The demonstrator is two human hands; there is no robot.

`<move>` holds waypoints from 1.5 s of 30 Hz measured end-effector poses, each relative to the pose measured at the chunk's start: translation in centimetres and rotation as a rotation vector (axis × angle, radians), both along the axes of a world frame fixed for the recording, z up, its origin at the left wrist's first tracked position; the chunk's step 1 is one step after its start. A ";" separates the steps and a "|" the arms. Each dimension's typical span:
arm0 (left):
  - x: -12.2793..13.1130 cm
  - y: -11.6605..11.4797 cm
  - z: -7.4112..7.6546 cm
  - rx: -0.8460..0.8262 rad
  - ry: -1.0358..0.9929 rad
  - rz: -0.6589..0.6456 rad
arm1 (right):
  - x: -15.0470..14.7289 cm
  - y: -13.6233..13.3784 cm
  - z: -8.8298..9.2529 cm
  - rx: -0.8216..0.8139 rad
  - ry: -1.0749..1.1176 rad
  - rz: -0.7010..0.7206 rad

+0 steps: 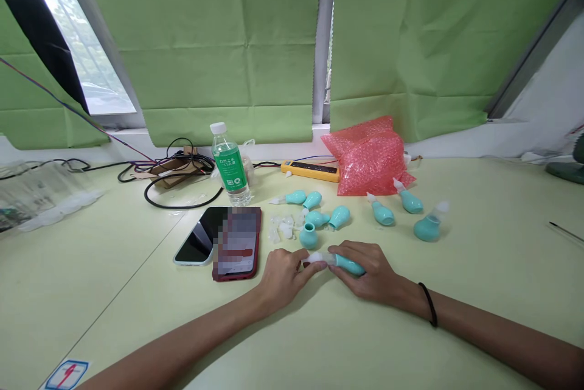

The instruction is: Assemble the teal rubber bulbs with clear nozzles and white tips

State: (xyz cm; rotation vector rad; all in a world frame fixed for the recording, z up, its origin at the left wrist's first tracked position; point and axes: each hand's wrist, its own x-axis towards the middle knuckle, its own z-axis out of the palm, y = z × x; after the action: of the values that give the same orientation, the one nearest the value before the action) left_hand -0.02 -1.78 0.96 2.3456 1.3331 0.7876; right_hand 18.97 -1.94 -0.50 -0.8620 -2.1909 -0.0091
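Observation:
My right hand [368, 269] is closed round a teal rubber bulb [350, 264] lying low over the table. My left hand [285, 274] pinches the clear white tip [317, 258] at the bulb's left end. Just beyond my hands stands a teal bulb without a tip [309, 235]. Next to it lies a small heap of loose clear tips [283, 227]. Several more teal bulbs lie further back, some with tips fitted [382, 213], [410, 201], [427, 226].
Two phones [199, 236], [238, 243] lie left of my hands. Behind them are a water bottle [230, 165], tangled cables [177, 165], a yellow power strip [311, 170] and a pink bubble-wrap bag [370, 154]. A plastic packet [41, 194] rests far left.

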 end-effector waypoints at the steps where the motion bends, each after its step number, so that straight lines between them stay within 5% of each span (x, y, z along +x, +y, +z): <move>1: 0.0 0.0 -0.1 0.006 -0.012 0.002 | 0.0 0.0 0.0 0.006 -0.002 -0.003; 14: 0.1 0.1 -0.4 -0.027 0.049 0.049 | -0.1 0.2 0.4 -0.124 0.187 -0.077; 24: 0.3 -1.0 0.5 -0.252 -0.322 -0.283 | -1.3 -2.1 2.3 -0.559 0.081 0.123; 32: 0.3 -1.4 0.8 -0.381 -0.418 -0.316 | -1.6 -2.6 2.8 -0.695 0.136 0.161; 38: 0.3 -1.6 1.0 -0.422 -0.416 -0.303 | -1.6 -2.6 2.3 -0.653 0.133 0.132; 45: 0.7 -1.9 0.7 -0.575 -0.547 -0.178 | -1.4 -2.2 1.3 -0.365 0.046 -0.043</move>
State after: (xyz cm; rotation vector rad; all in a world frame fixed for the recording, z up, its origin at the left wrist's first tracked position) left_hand 0.71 -3.67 1.67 1.6159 0.9348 0.7826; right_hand 17.55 -4.18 0.81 -1.0973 -2.1631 0.3965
